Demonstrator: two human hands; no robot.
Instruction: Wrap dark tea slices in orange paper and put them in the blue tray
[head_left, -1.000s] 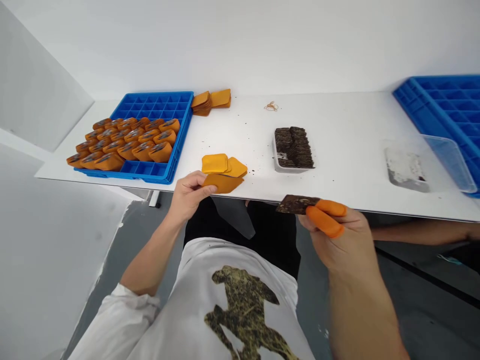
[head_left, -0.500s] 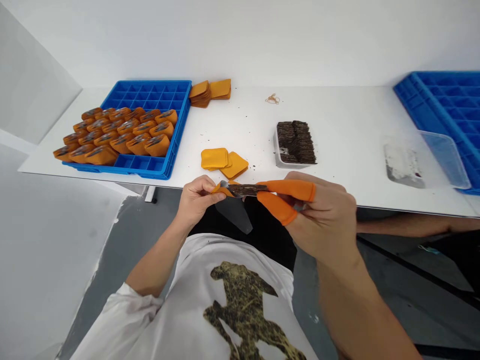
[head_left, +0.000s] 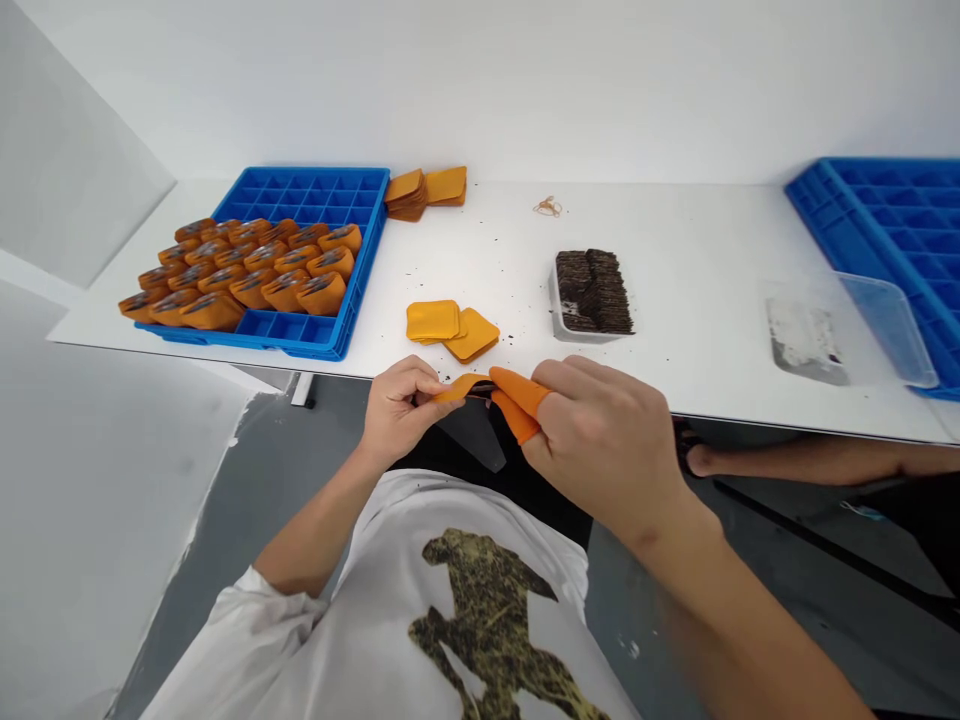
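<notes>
Looks like you're well into it: rows of stuffed pouches (head_left: 285,290) in the blue tray (head_left: 361,285), flat pouches (head_left: 433,320) left over. Your left hand (head_left: 401,412) pinches an orange pouch (head_left: 459,387) by the table (head_left: 697,300) edge; your right hand (head_left: 604,425) holds a dark slab (head_left: 482,388) at its mouth. Pouch looks thin, bowed open, slab mostly hidden.

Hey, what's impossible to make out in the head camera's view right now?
Head view, dark piece: mostly hidden by the orange pouch and the right hand.
Head view, blue tray at far right: cut off by the picture's edge.
Head view, tan tangle: too small to identify.
</notes>
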